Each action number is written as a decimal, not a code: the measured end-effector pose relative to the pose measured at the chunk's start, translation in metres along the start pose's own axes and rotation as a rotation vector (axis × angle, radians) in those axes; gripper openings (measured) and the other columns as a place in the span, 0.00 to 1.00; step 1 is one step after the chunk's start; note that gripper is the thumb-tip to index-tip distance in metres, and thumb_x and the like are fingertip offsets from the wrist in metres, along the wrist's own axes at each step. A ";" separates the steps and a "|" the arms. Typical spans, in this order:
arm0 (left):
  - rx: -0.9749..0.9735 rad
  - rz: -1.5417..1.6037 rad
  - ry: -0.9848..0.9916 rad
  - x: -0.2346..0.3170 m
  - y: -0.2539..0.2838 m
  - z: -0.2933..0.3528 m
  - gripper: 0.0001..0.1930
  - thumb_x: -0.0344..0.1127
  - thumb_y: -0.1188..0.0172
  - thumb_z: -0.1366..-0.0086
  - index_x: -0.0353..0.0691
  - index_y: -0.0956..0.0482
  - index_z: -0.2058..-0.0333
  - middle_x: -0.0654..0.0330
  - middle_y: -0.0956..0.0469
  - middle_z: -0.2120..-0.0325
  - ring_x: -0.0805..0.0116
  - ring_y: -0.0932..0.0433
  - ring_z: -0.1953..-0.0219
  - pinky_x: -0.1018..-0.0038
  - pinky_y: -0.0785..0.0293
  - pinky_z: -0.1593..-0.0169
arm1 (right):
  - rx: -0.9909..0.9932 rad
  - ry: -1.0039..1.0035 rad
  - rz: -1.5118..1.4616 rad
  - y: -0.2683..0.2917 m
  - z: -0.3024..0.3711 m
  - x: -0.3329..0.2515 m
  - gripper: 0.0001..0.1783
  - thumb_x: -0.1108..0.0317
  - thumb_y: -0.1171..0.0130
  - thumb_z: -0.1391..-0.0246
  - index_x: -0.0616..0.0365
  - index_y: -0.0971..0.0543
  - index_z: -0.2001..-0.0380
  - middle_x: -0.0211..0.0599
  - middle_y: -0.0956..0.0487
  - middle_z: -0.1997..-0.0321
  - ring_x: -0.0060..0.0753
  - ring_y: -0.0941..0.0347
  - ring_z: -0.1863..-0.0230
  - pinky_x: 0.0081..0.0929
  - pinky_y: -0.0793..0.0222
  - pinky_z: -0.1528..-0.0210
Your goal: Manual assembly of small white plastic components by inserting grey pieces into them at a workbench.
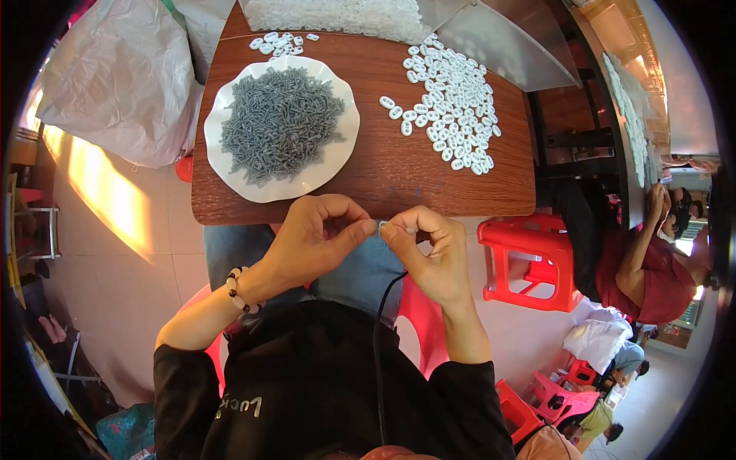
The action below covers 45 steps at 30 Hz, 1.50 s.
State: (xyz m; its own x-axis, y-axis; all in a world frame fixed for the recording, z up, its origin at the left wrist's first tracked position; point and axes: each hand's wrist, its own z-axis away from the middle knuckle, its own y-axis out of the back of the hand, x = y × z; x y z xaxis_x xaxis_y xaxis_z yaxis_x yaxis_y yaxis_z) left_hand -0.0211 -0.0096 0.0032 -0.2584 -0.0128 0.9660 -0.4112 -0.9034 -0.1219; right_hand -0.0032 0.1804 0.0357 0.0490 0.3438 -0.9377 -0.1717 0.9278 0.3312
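White oval plastic pieces (452, 103) lie spread on the tabletop (368, 180) beside a plate (337, 157) heaped with grey clips (280, 123). Both hands, left (314, 241) and right (429, 253), pinch one small piece (379, 225) together at the tabletop's near edge; most look unassembled.

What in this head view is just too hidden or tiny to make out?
- Small piece pinched between left hand and right hand: fingertips cover it, shape unclear.
- Grey bits on white plate: too small to tell apart.
- White pile at table's far end: cut by top edge.
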 end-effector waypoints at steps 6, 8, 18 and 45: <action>0.046 -0.045 -0.084 -0.004 -0.002 -0.001 0.09 0.33 0.38 0.38 0.31 0.21 0.70 0.69 0.25 0.78 0.85 0.34 0.75 0.84 0.37 0.72 | 0.000 -0.011 0.007 -0.001 -0.001 0.000 0.05 0.75 0.39 0.48 0.62 0.22 0.76 0.23 0.26 0.80 0.11 0.36 0.76 0.14 0.41 0.72; 0.069 -0.046 -0.119 -0.004 -0.003 -0.001 0.09 0.33 0.37 0.39 0.32 0.20 0.70 0.70 0.26 0.80 0.87 0.36 0.78 0.84 0.40 0.76 | 0.000 -0.007 0.007 -0.002 -0.001 -0.001 0.05 0.75 0.39 0.48 0.62 0.22 0.76 0.23 0.26 0.80 0.11 0.36 0.76 0.14 0.41 0.72; 0.129 -0.039 -0.078 -0.008 -0.006 0.000 0.07 0.32 0.38 0.40 0.32 0.19 0.71 0.68 0.23 0.79 0.85 0.35 0.77 0.83 0.40 0.74 | 0.014 -0.008 -0.034 -0.009 -0.001 0.005 0.05 0.74 0.39 0.46 0.63 0.21 0.74 0.24 0.24 0.79 0.10 0.34 0.76 0.13 0.41 0.73; 0.185 -0.135 -0.102 -0.005 -0.007 0.001 0.06 0.30 0.37 0.41 0.32 0.20 0.71 0.65 0.22 0.78 0.82 0.31 0.75 0.82 0.36 0.72 | 0.027 -0.039 -0.073 -0.011 -0.002 0.009 0.05 0.74 0.39 0.46 0.62 0.21 0.75 0.21 0.26 0.80 0.09 0.36 0.77 0.13 0.42 0.74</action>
State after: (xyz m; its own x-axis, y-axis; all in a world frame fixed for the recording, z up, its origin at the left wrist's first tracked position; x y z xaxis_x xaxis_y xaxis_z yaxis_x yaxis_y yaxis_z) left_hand -0.0156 -0.0035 -0.0005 -0.1185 0.0786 0.9898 -0.2668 -0.9627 0.0446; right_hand -0.0032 0.1727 0.0231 0.0991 0.2801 -0.9548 -0.1395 0.9540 0.2654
